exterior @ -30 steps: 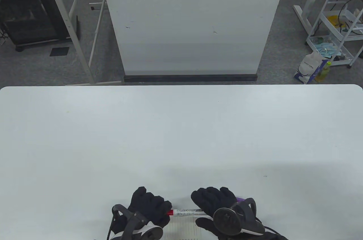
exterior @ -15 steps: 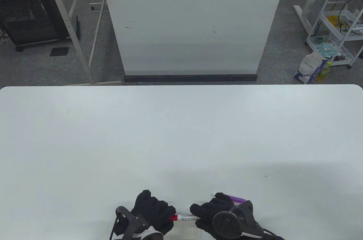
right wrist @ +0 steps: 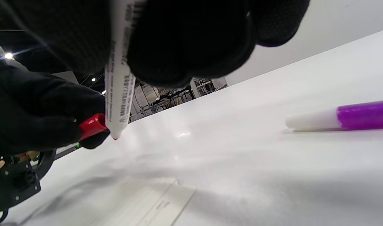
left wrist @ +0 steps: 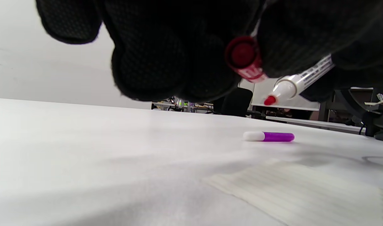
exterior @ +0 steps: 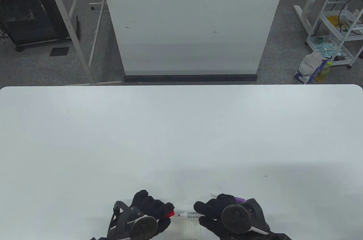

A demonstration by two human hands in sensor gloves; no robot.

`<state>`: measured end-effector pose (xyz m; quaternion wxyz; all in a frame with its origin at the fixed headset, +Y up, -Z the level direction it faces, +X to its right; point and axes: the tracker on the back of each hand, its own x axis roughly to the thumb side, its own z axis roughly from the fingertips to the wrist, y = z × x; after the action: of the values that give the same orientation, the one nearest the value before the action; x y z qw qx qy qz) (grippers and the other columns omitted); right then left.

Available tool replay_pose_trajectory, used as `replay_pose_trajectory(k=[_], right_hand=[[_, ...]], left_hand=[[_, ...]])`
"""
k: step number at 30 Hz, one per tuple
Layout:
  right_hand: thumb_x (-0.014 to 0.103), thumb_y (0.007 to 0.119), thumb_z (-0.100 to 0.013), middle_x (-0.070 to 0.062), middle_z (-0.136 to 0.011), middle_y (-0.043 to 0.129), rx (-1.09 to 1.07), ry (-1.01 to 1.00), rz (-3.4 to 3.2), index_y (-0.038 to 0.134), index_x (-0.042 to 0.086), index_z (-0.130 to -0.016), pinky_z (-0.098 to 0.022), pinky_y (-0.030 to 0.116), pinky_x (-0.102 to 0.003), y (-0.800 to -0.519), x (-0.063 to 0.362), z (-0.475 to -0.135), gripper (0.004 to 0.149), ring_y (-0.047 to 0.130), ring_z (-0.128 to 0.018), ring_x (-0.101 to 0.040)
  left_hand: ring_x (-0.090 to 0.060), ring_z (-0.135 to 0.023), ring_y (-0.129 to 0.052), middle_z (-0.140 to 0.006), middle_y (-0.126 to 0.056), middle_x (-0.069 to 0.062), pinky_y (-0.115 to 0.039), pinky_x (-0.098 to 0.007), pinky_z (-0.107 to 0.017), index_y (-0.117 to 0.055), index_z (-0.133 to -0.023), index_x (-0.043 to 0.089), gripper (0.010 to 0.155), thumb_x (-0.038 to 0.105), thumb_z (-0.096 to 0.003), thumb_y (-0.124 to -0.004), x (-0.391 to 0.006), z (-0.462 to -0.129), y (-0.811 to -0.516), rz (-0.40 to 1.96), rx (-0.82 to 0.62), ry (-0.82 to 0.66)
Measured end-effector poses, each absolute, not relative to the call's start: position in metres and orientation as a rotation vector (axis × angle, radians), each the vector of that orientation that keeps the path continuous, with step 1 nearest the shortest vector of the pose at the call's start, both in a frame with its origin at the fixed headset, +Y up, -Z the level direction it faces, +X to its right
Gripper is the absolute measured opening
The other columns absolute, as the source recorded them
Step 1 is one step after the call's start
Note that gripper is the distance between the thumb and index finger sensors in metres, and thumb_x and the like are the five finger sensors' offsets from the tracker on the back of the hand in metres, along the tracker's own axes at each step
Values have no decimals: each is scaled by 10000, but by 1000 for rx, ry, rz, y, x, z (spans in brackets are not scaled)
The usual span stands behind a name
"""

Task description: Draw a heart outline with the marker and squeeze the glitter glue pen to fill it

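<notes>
My right hand (exterior: 211, 211) grips a white whiteboard marker (exterior: 191, 214) whose red tip (left wrist: 269, 100) is bare. My left hand (exterior: 154, 210) pinches the marker's red cap (exterior: 169, 214), pulled just clear of the tip; in the left wrist view the cap (left wrist: 244, 59) sits between my fingers. A purple glitter glue pen (left wrist: 269, 137) with a white end lies on the table just beyond my right hand, and shows in the right wrist view as the pen (right wrist: 342, 119). A lined paper sheet (exterior: 183, 230) lies under and between my hands at the near table edge.
The white table (exterior: 181, 138) stretches far ahead of my hands. Beyond its far edge stand a white board panel (exterior: 192, 21), a black cabinet (exterior: 25, 10) at the left and a white trolley (exterior: 337, 27) at the right.
The cap has come off the marker: my left hand drew it left and my right hand shifted slightly right, so a gap and the red tip now show.
</notes>
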<state>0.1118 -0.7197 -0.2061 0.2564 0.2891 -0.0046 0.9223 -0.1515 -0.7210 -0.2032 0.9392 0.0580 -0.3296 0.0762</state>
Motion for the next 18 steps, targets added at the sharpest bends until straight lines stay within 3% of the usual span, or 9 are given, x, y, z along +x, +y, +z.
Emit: replay_pose_trajectory(k=[11,18], right_hand=[[482,894,-360,-53,-393,996,703,-20,2446,947,286,-689,-519,790,-498,-720,114,-203,387,924,-244,-198],[480,900,-356,-61,-337,990,699,-47,2464,968,263,-649,-494,815,-479,-720,108,-199,371,913,-200,-192]], left_hand=[[-261,-569,-974,-685,-988,14,-630,-668,-672,-799,-937,260,542,483,-445,-758,-117,-212,-740,-80,-50,-803],[-247,-603,-968,-717,-974,36,-623,-671,-677,-744,-959,392,506,489,-462,-744,-110,-208,-754,-181,-52,-866]])
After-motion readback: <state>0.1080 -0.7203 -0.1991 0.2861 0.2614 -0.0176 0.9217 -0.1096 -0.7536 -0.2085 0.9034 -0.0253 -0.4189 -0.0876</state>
